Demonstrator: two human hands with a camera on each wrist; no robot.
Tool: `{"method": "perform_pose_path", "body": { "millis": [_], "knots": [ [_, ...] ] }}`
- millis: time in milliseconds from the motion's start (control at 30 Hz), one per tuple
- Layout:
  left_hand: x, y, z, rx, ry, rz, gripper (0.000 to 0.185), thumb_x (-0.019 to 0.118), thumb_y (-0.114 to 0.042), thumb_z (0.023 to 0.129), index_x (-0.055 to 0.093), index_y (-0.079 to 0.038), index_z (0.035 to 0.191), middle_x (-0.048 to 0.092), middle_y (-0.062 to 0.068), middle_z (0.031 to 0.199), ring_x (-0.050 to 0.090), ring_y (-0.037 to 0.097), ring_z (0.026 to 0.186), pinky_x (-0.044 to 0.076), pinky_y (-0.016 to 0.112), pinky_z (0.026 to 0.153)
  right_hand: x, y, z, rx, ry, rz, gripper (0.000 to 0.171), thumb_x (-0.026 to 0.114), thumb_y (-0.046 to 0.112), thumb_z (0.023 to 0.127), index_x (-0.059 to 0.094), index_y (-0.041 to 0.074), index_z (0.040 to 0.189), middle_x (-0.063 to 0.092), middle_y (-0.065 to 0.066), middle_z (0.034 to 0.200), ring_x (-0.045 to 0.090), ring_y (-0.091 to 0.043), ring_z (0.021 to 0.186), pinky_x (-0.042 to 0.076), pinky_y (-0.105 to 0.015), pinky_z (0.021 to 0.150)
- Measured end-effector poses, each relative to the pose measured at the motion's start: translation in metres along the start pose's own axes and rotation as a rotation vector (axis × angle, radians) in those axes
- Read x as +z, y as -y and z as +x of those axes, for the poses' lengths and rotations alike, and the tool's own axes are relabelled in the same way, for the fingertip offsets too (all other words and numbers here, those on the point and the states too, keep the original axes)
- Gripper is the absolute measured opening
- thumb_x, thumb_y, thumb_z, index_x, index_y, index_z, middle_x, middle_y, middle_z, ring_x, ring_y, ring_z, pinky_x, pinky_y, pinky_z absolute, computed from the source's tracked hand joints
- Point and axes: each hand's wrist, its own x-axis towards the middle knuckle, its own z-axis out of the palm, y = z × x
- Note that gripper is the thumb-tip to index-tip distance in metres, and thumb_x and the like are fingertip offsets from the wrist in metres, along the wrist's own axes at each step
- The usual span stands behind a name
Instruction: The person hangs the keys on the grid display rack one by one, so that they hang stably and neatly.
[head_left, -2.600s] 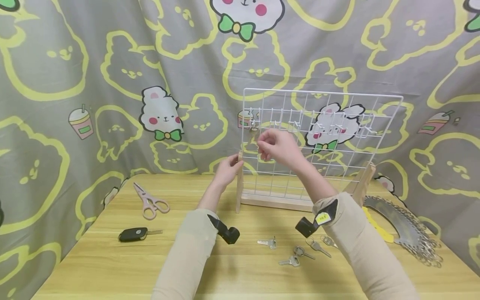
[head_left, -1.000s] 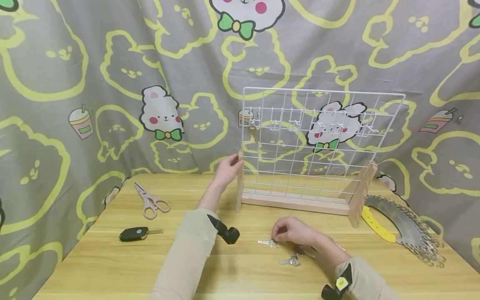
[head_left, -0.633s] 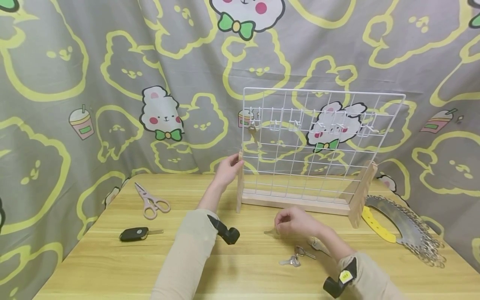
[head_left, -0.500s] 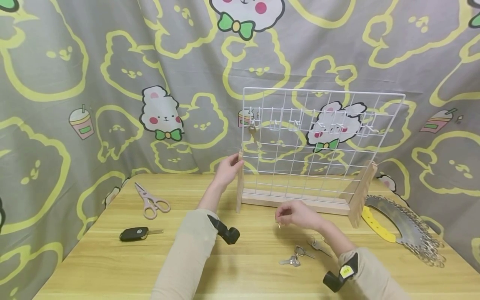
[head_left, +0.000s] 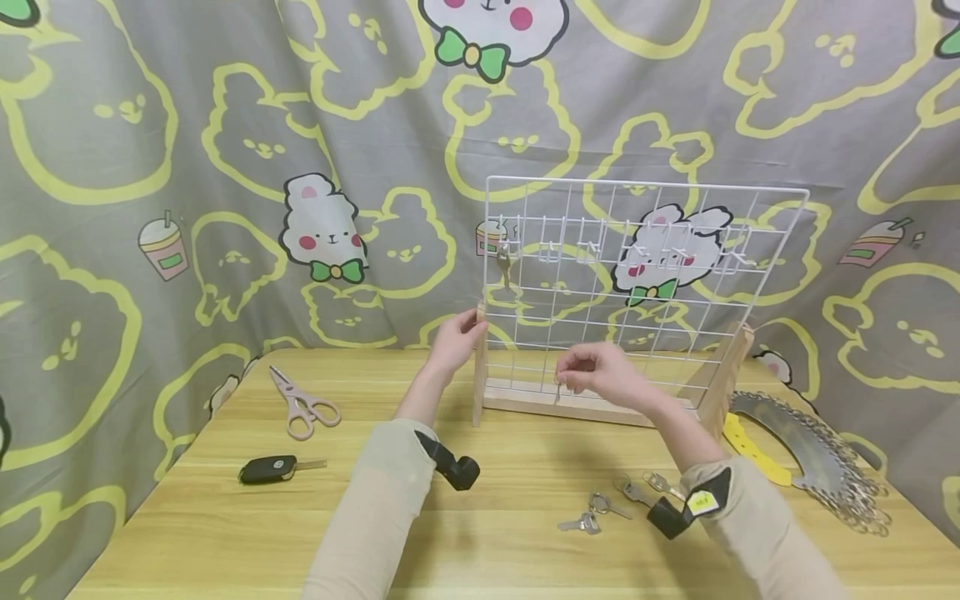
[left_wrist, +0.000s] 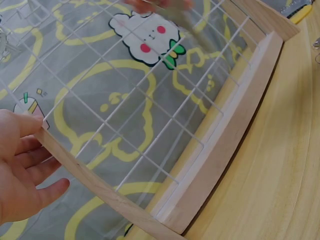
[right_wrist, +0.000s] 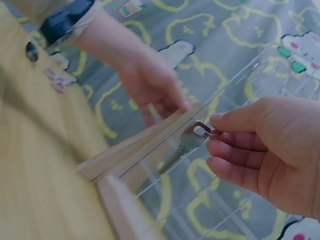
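Note:
My right hand (head_left: 606,375) pinches a key by its thin split ring between thumb and fingertips, in front of the lower part of a white wire grid rack (head_left: 645,185). In the right wrist view the metal key (right_wrist: 186,145) hangs from that ring, its blade pointing down and left. The left hand (head_left: 453,343) holds the top of the rack's left wooden upright (head_left: 480,367); in the left wrist view its thumb and fingers meet the upright's (left_wrist: 100,185) end. Another key (head_left: 505,267) hangs from the leftmost hook of the rack.
Several loose keys (head_left: 583,522) lie on the table under the right forearm. A yellow-handled ring sizer (head_left: 757,450) with many metal rings lies at the right. Pink scissors (head_left: 300,408) and a black car key (head_left: 268,468) are at the left. A patterned curtain (head_left: 405,108) hangs behind.
The right hand went from the hanging key down to the table, picked up a key there, and has risen with it toward the rack. The left hand has stayed on the upright.

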Motion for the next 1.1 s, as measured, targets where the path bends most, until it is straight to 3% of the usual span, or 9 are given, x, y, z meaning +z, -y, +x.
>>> {"method": "perform_pose_path", "body": {
  "millis": [200, 433, 567, 667, 800, 1000, 1100],
  "knots": [
    [0.0, 0.0, 0.0, 0.002, -0.008, 0.013, 0.048, 0.052, -0.017, 0.096, 0.038, -0.001, 0.139, 0.044, 0.015, 0.138, 0.042, 0.029, 0.126, 0.037, 0.039, 0.104, -0.02, 0.022, 0.014, -0.017, -0.073, -0.078, 0.008, 0.061, 0.009, 0.089, 0.064, 0.002, 0.09, 0.065, -0.005, 0.081, 0.062, -0.027, 0.073, 0.055, -0.031, 0.064],
    [0.0, 0.0, 0.0, 0.008, -0.007, 0.014, 0.048, 0.052, -0.017, 0.096, 0.039, 0.0, 0.139, 0.045, 0.016, 0.137, 0.043, 0.028, 0.126, 0.037, 0.038, 0.103, -0.034, 0.042, 0.028, -0.036, -0.101, -0.047, 0.014, 0.059, 0.014, 0.092, 0.061, 0.0, 0.095, 0.062, -0.01, 0.083, 0.06, -0.025, 0.078, 0.054, -0.028, 0.069],
    [0.0, 0.0, 0.0, 0.009, -0.007, 0.014, 0.048, 0.052, -0.017, 0.096, 0.038, 0.001, 0.139, 0.045, 0.016, 0.138, 0.042, 0.028, 0.126, 0.036, 0.037, 0.104, -0.038, 0.051, 0.036, -0.092, -0.126, -0.057, 0.015, 0.056, 0.014, 0.094, 0.057, -0.001, 0.097, 0.06, -0.011, 0.08, 0.056, -0.019, 0.071, 0.05, -0.026, 0.063],
    [0.0, 0.0, -0.001, 0.008, -0.005, 0.019, 0.048, 0.052, -0.016, 0.096, 0.038, 0.001, 0.139, 0.045, 0.016, 0.138, 0.042, 0.028, 0.126, 0.036, 0.037, 0.105, -0.039, 0.057, 0.043, -0.122, -0.15, -0.047, 0.016, 0.053, 0.013, 0.095, 0.055, -0.002, 0.099, 0.059, -0.011, 0.078, 0.055, -0.024, 0.07, 0.05, -0.027, 0.06],
    [0.0, 0.0, -0.001, 0.009, -0.005, 0.019, 0.048, 0.052, -0.015, 0.096, 0.038, 0.0, 0.139, 0.045, 0.016, 0.138, 0.042, 0.028, 0.126, 0.036, 0.037, 0.105, -0.04, 0.066, 0.05, -0.113, -0.201, -0.014, 0.017, 0.054, 0.014, 0.095, 0.055, -0.001, 0.1, 0.059, -0.012, 0.077, 0.057, -0.028, 0.07, 0.052, -0.027, 0.06],
    [0.0, 0.0, -0.001, 0.01, -0.003, 0.002, 0.048, 0.052, -0.016, 0.096, 0.038, 0.0, 0.139, 0.045, 0.016, 0.138, 0.042, 0.028, 0.126, 0.036, 0.037, 0.104, -0.041, 0.074, 0.056, -0.109, -0.295, 0.0, 0.017, 0.054, 0.014, 0.094, 0.055, -0.003, 0.099, 0.06, -0.013, 0.076, 0.057, -0.017, 0.064, 0.052, -0.025, 0.058],
    [0.0, 0.0, -0.001, 0.01, -0.002, 0.001, 0.048, 0.052, -0.016, 0.096, 0.038, 0.001, 0.139, 0.044, 0.015, 0.138, 0.042, 0.027, 0.126, 0.036, 0.036, 0.104, -0.04, 0.085, 0.054, -0.094, -0.339, 0.024, 0.016, 0.053, 0.01, 0.094, 0.054, -0.005, 0.099, 0.06, -0.012, 0.075, 0.057, -0.02, 0.064, 0.051, -0.023, 0.057]
  ]
}}
